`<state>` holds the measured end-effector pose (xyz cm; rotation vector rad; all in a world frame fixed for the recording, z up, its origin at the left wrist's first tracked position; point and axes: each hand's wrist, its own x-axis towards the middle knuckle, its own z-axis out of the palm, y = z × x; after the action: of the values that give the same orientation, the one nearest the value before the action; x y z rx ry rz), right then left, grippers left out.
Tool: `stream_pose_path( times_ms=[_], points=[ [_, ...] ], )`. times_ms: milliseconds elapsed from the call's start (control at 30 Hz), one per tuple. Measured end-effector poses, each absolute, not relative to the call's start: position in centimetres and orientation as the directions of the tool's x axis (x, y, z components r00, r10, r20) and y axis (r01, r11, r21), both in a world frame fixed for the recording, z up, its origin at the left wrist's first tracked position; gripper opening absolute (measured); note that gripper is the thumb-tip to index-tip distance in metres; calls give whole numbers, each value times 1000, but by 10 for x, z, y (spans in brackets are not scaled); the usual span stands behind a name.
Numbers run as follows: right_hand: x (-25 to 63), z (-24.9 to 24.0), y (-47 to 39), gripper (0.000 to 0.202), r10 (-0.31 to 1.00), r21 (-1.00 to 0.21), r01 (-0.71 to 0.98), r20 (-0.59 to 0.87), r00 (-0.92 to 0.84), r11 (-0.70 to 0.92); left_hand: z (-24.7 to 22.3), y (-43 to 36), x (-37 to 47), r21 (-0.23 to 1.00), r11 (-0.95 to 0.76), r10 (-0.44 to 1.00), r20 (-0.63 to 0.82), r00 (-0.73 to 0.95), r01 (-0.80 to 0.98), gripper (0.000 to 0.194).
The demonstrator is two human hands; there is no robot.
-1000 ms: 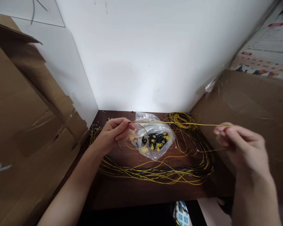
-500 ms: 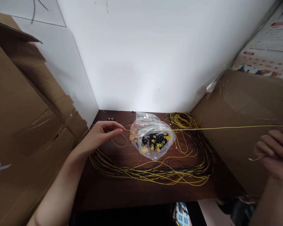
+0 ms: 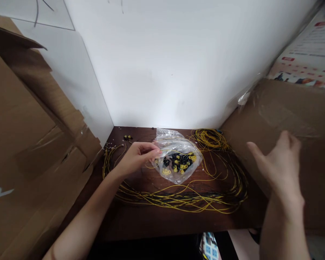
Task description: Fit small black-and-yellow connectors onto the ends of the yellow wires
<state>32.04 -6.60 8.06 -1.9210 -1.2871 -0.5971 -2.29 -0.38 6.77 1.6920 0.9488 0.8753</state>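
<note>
My left hand [image 3: 142,155] pinches a thin yellow wire [image 3: 169,150] at its fingertips, just over the left edge of a clear plastic bag [image 3: 165,135]. Black and yellow small parts [image 3: 178,162] lie in the bag. My right hand [image 3: 280,162] is raised at the right in front of the cardboard, thumb and fingers apart, with nothing visible in it. Long yellow and black wires [image 3: 178,200] curve across the brown table [image 3: 141,224] in front of the bag.
A coil of yellow wire [image 3: 209,139] lies at the back right. A few small parts [image 3: 128,137] sit at the back left. Cardboard [image 3: 38,144] stands at the left and more cardboard [image 3: 260,108] at the right. Behind is a white wall [image 3: 165,72].
My left hand has moved right, towards the bag. My right hand has let go of the wire, come inward from the right edge and opened. The wire is no longer stretched between my hands.
</note>
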Motion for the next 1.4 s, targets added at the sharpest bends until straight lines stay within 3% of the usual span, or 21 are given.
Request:
stream_pose_path(
  times_ms=[33,100,200,267,367,633,833,1033,1200,1400],
  points=[
    [307,83,-65,77,597,-313,935,723,347,-163,67,-4,-18,955,-231,878,121,464,188,21],
    [274,86,-64,52,666,-332,937,725,178,111,65,-3,-10,942,-274,863,153,481,192,21],
    [222,87,-59,38,838,-495,739,518,-172,458,64,-3,-2,927,-312,842,168,513,208,21],
    [196,83,-52,32,845,-582,618,428,-319,528,63,-3,0,937,-294,830,153,537,187,21],
    [179,74,-37,20,846,-703,480,371,-383,525,59,-3,0,974,-192,830,98,549,118,22],
    [198,44,-7,18,967,-955,155,254,-12,253,49,-1,-9,997,-66,889,44,456,33,21],
    [216,42,-1,19,987,-982,-133,119,110,133,47,0,-12,992,-82,873,24,488,99,22],
    [233,46,-1,23,933,-972,-131,140,331,192,43,1,-16,966,-150,784,-13,621,209,22],
    [243,41,0,23,855,-963,-43,215,472,266,40,2,-18,935,-183,803,-35,595,304,22],
    [248,42,0,24,837,-956,-53,225,499,288,38,5,-19,895,-342,788,107,607,286,19]
  ],
)
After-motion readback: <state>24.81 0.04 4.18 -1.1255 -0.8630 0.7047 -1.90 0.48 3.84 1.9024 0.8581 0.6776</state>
